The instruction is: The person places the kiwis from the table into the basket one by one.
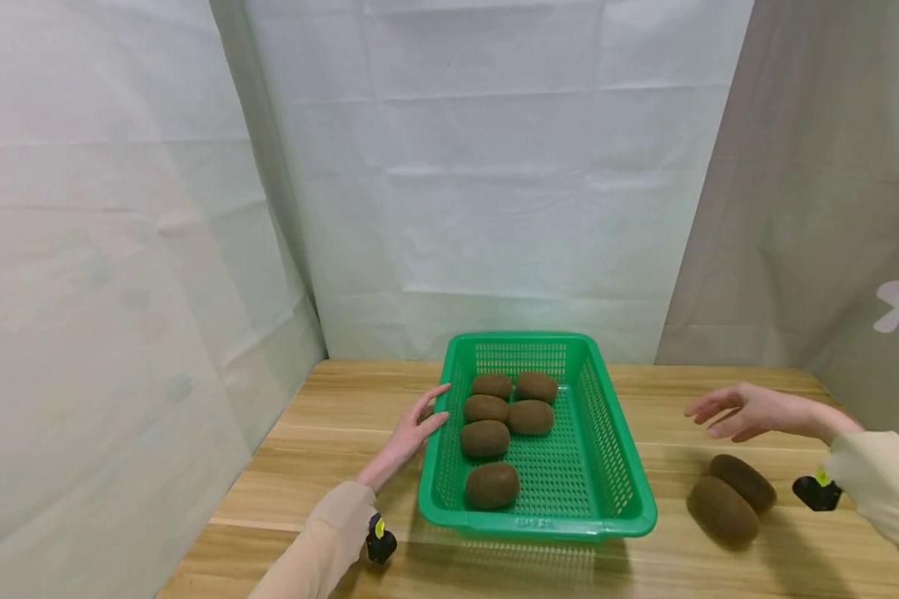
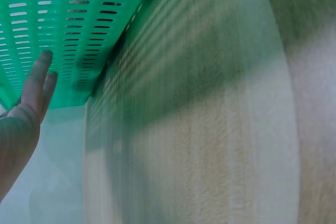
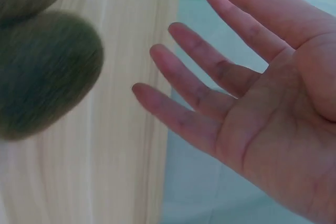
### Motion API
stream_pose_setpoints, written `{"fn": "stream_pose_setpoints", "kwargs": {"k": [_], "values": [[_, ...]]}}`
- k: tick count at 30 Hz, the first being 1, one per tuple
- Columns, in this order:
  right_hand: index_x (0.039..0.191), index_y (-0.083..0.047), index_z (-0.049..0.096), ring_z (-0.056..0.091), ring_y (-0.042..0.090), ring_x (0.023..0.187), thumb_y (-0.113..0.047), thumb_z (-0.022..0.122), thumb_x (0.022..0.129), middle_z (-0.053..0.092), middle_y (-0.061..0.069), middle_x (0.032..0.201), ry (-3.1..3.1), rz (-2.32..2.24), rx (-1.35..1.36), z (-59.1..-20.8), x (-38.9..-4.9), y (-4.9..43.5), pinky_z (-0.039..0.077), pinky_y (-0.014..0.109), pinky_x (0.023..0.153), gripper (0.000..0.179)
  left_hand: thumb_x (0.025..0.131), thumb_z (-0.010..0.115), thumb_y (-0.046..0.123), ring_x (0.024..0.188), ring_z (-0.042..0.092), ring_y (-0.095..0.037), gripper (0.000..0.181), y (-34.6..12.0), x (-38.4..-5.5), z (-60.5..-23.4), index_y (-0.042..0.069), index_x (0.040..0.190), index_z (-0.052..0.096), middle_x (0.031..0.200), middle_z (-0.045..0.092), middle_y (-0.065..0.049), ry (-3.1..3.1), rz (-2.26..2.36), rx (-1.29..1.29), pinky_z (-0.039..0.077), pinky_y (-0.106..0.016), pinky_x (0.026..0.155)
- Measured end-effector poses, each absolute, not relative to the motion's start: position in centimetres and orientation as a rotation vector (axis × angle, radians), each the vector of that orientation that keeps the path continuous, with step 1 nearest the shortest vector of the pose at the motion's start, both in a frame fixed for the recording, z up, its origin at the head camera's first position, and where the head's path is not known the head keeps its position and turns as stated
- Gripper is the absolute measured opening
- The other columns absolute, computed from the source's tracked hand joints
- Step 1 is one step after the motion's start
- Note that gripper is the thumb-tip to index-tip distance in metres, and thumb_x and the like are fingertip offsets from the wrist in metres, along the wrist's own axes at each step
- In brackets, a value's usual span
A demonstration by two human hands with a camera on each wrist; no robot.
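Note:
A green plastic basket [image 1: 547,526] with slotted walls stands on the table, holding several brown kiwifruit [image 1: 492,486] grouped along its left side and far end. My left hand [image 1: 412,428] rests against the basket's left wall with fingers spread; in the left wrist view its fingertips [image 2: 44,59] touch the slotted side. Right of the basket, two more kiwifruit [image 1: 725,509] lie side by side on the wood. Above and behind them hovers my right hand [image 1: 764,413], its palm empty and fingers loosely spread. The right wrist view shows that bare palm beside the kiwifruit [image 3: 47,72].
The wooden table [image 1: 300,474] runs back to a pale hanging sheet [image 1: 509,208]. More cloth hangs on the left [image 1: 120,291] and the right. Dark wrist cameras [image 1: 380,541] sit below both sleeves.

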State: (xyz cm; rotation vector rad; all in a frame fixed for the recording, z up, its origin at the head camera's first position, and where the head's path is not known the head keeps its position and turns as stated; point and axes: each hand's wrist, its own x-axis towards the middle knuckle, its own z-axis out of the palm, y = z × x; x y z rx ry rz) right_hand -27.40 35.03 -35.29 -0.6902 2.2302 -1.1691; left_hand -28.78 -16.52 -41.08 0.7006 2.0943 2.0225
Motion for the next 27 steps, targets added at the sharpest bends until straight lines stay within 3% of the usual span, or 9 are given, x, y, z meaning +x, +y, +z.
{"fn": "stream_pose_setpoints", "kwargs": {"k": [5, 8, 17, 27], "values": [[0.129, 0.01, 0.04, 0.044, 0.044, 0.107, -0.01, 0.054, 0.091, 0.041, 0.032, 0.123, 2.246, -1.144, -0.616, -36.5, -26.8, 36.5, 0.041, 0.055, 0.077, 0.045, 0.096, 0.045, 0.006, 0.101, 0.048, -0.042, 0.049, -16.8, -30.0, -42.7, 0.002, 0.141, 0.026, 0.126, 0.036, -0.033, 2.106, 2.018, 0.707, 0.047, -0.037, 0.072], [0.129, 0.009, 0.04, 0.039, 0.049, 0.109, -0.01, 0.055, 0.091, 0.04, 0.033, 0.123, 2.248, -1.141, -0.586, -37.1, -26.4, 37.1, 0.04, 0.056, 0.076, 0.045, 0.096, 0.046, 0.008, 0.101, 0.048, -0.04, 0.049, -17.0, -30.3, -43.3, 0.004, 0.141, 0.027, 0.126, 0.037, -0.031, 2.121, 2.017, 0.725, 0.047, -0.038, 0.074], [0.128, 0.008, 0.04, 0.045, 0.043, 0.103, -0.01, 0.057, 0.089, 0.04, 0.034, 0.12, 2.23, -1.161, -0.506, -38.8, -25.5, 38.5, 0.043, 0.054, 0.07, 0.046, 0.095, 0.048, 0.015, 0.117, 0.034, -0.038, 0.048, -16.9, -30.0, -43.2, 0.01, 0.14, 0.033, 0.138, 0.027, -0.022, 2.244, 1.955, 0.668, 0.04, -0.048, 0.08], [0.125, 0.005, 0.042, 0.044, 0.04, 0.102, -0.006, 0.056, 0.088, 0.042, 0.027, 0.118, 2.103, -1.252, -0.45, -40.4, -25.3, 38.9, 0.044, 0.052, 0.07, 0.041, 0.095, 0.049, 0.012, 0.099, 0.05, -0.033, 0.048, -16.9, -30.2, -43.2, 0.007, 0.139, 0.033, 0.127, 0.038, -0.027, 2.192, 1.996, 0.682, 0.046, -0.034, 0.07]]}}
